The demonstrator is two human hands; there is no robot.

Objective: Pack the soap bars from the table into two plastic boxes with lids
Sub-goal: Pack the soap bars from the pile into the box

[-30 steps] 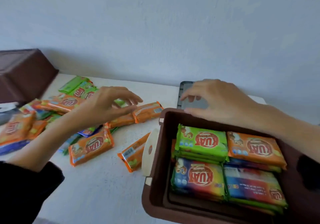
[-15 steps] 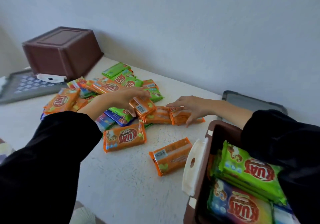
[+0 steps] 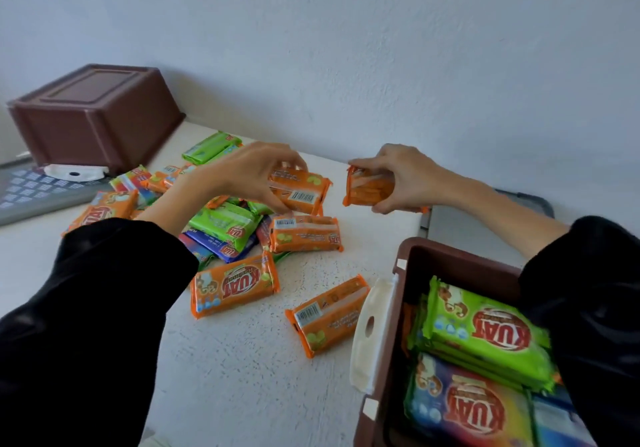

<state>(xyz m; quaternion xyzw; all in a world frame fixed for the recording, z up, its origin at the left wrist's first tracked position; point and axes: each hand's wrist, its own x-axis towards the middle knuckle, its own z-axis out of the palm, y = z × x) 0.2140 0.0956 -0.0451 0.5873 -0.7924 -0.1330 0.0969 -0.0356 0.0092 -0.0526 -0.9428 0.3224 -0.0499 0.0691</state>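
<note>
Our left hand (image 3: 249,176) pinched an orange soap bar (image 3: 301,192) just above the pile (image 3: 225,232) on the bench (image 3: 242,377). Our right hand (image 3: 408,178) gripped a second bar (image 3: 369,188), lifted clear. We judged it best to lay both flat on the stacks in the box (image 3: 453,256), edges squared.

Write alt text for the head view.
The left hand grips an orange soap bar and the right hand a second orange bar, over a table strewn with bars. A partly filled brown box stands lower right.
</note>
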